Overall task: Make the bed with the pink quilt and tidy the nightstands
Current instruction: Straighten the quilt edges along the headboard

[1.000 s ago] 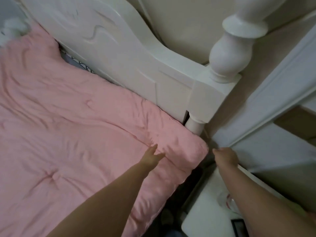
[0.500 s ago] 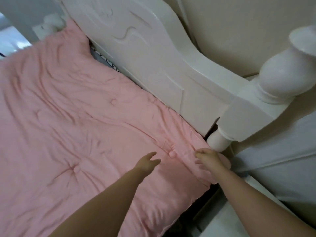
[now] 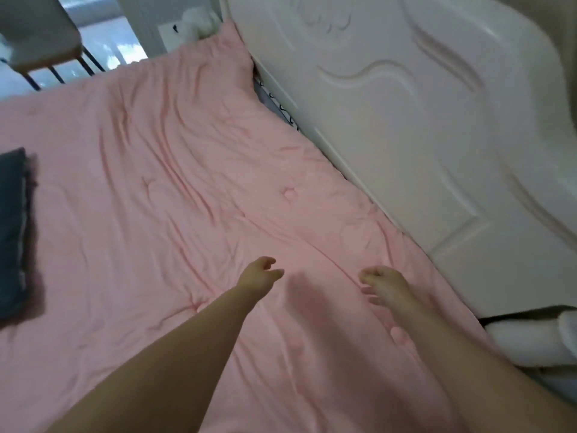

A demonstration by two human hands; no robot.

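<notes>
The pink quilt (image 3: 162, 170) lies spread over the bed, wrinkled, its top edge against the white carved headboard (image 3: 421, 120). My left hand (image 3: 260, 275) hovers just over the quilt near the middle, fingers loosely curled and apart, holding nothing. My right hand (image 3: 382, 284) rests on the quilt a little to the right, close to the headboard, fingers bent and spread, gripping nothing. Both forearms reach in from the bottom edge.
A dark grey folded cloth (image 3: 12, 232) lies on the quilt at the far left. A chair with thin black legs (image 3: 40, 42) stands beyond the bed. A white fluffy thing (image 3: 198, 23) sits at the far headboard corner. The white bedpost base (image 3: 537, 342) is at the lower right.
The view has swung left from the bed's near corner and nightstand to the middle of the bed. My right hand moved from beside the bedpost onto the quilt, and both hands shifted along the quilt.
</notes>
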